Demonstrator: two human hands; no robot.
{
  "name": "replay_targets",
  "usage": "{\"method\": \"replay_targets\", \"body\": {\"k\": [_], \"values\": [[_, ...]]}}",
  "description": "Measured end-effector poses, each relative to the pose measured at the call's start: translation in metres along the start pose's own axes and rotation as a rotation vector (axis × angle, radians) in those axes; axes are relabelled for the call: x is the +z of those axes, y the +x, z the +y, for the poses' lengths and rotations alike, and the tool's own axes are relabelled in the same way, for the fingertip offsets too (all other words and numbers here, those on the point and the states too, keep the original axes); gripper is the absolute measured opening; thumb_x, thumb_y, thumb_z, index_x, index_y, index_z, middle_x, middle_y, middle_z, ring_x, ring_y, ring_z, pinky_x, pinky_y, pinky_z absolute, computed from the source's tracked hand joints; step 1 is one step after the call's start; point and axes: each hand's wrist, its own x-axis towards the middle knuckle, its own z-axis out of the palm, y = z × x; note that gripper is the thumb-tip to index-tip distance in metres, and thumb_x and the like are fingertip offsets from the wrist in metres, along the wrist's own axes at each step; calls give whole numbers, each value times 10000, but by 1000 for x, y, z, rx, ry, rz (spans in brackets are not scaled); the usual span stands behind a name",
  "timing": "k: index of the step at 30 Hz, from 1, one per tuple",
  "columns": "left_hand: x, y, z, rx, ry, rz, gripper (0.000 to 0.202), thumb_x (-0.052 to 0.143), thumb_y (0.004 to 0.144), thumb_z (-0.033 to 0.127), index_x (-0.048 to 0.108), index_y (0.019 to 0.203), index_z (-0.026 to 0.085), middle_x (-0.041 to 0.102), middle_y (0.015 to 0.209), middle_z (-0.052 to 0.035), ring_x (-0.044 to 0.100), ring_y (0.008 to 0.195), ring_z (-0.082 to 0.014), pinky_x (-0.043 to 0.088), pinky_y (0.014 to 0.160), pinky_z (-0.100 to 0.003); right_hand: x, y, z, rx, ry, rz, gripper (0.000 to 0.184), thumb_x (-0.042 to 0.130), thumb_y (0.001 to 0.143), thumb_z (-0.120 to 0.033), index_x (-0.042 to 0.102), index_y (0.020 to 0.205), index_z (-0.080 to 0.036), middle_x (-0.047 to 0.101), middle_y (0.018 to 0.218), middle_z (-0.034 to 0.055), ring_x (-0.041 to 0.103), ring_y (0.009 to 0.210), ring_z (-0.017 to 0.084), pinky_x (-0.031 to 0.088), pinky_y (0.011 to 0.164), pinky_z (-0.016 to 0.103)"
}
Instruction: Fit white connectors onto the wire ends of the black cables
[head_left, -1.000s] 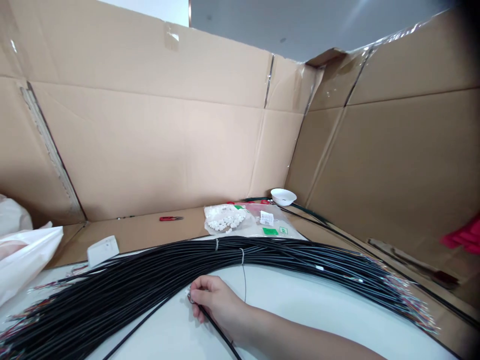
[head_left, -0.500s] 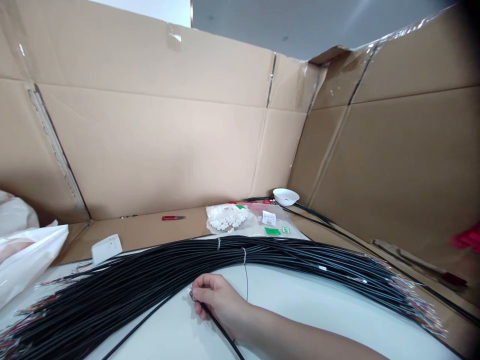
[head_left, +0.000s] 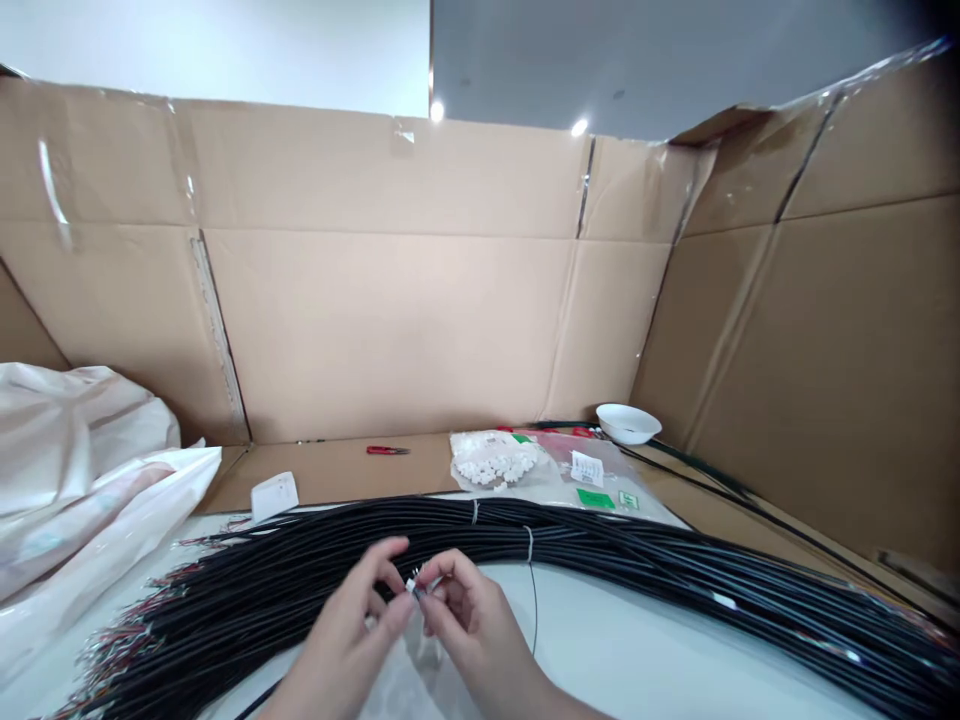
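Note:
My left hand [head_left: 358, 622] is raised over the near edge of a black cable bundle [head_left: 300, 575]. Its thumb presses a small white plug connector [head_left: 411, 585], with the index finger lifted away from it. Right up against it, my right hand [head_left: 466, 615] pinches thin wires at the connector between thumb and forefinger. Short wire ends stick up between the fingertips. How far the wires sit inside the connector is too small to tell, and the cable behind them is hidden by the hands.
Behind the bundle lie a clear bag of white connectors [head_left: 495, 465], red-handled snips [head_left: 387, 450], a white card [head_left: 274, 496] and a white bowl [head_left: 628, 424]. White plastic sheeting [head_left: 97, 480] is heaped at left. Cardboard walls [head_left: 390, 330] enclose the back and right.
My left hand has come into view and met my right hand at the connector. The right hand's grip has shifted onto the wires. The camera view has tilted up and turned left.

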Motion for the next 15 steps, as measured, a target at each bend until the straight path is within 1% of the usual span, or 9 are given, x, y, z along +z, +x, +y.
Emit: {"method": "replay_targets", "body": {"k": [3,4,5,7,8,10,11,13,15], "values": [[6,3,-6,100,126,-158,354,587,765,299,552,1118,294,620,898,-48,568,679,-164,440,550,-229,3,0,7,-8,6,-26,108,516,742,-209,421,783,-180,482,616,-39,470,556,90,350,526,205],[8,3,-8,115,139,-164,318,571,774,303,573,1091,291,622,886,-51,566,676,-166,431,540,-225,5,0,8,4,22,-28,137,523,739,-218,397,780,-186,470,594,-49,473,540,87,351,512,199],[9,2,-10,112,125,-141,258,557,781,309,610,1031,277,624,852,-53,565,667,-168,427,537,-225,7,1,9,23,49,-32,165,529,737,-235,375,781,-192,462,580,-57,481,526,87,355,492,194],[9,1,-14,62,49,-70,171,546,785,323,666,868,233,626,769,-48,562,642,-165,430,546,-229,12,1,7,80,136,-31,233,545,718,-290,339,785,-206,474,620,-51,521,540,101,375,445,184],[7,2,-16,16,-2,-36,168,552,779,328,672,803,213,624,726,-42,558,620,-161,431,545,-231,14,0,5,120,190,-26,269,555,699,-323,328,794,-212,489,676,-38,546,558,113,383,417,182],[3,7,-20,-96,-113,49,179,585,751,343,669,772,186,610,629,-21,539,551,-147,420,502,-223,15,-3,-1,256,281,-44,331,561,655,-367,327,838,-221,505,776,-14,576,558,131,369,358,176],[0,9,-22,-146,-170,103,191,609,729,349,663,789,176,607,606,-14,532,531,-143,413,476,-216,13,-6,-4,355,306,-80,350,557,638,-367,335,867,-223,517,784,-8,570,517,126,339,333,166],[-5,14,-24,-191,-282,236,232,645,695,353,644,824,160,611,618,-11,538,542,-141,418,458,-207,2,-14,-11,577,268,-227,339,554,623,-321,397,899,-202,545,684,-13,495,402,85,260,318,144],[-9,17,-22,-166,-381,354,245,661,685,339,616,845,160,615,676,-12,555,599,-142,448,484,-205,-16,-25,-20,726,106,-390,234,593,615,-238,534,826,-155,508,571,-28,392,375,32,238,353,135]]}}
